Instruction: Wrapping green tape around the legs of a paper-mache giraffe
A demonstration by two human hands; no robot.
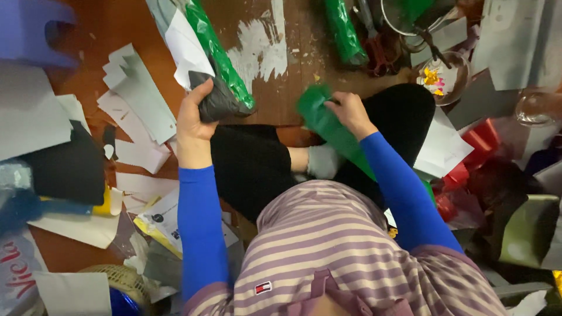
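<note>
- Your left hand (196,114) is clenched around the dark grey end of a green foil roll (216,55), which slants away across the wooden floor (275,93).
- Your right hand (350,111) pinches a green foil sheet (328,126) lying over your crossed legs.
- White paper scraps (137,102) lie scattered beside your left arm.

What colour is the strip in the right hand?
Green strip, held by the right hand; head view.

Purple stool (32,29) cut off top-left
</note>
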